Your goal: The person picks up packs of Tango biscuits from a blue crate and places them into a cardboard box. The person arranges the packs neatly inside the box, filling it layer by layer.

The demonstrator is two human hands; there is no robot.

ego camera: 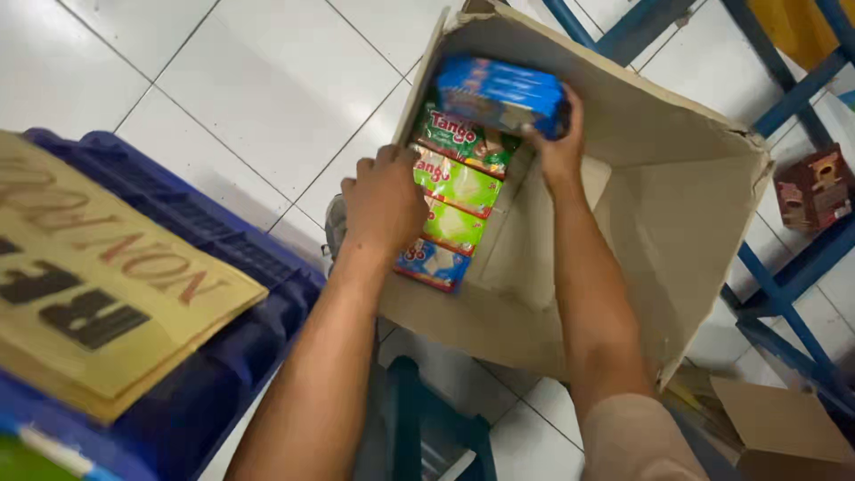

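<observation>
An open cardboard box (686,187) stands on the white tiled floor. Along its left inner wall lies a row of flat snack packs (456,207), green, red and blue. My left hand (383,203) rests on the box's left edge, its fingers curled over the green packs. Deeper in the box, my right hand (559,147) grips a blue snack pack (500,94) held above the far end of the row. Both forearms reach in from the bottom of the view.
A dark blue plastic crate (214,356) sits at the left with a printed cardboard sheet (98,285) on top. Blue metal shelf frames (784,276) stand at the right, with a small red-brown carton (812,189) on one. Another cardboard box (775,432) lies at bottom right.
</observation>
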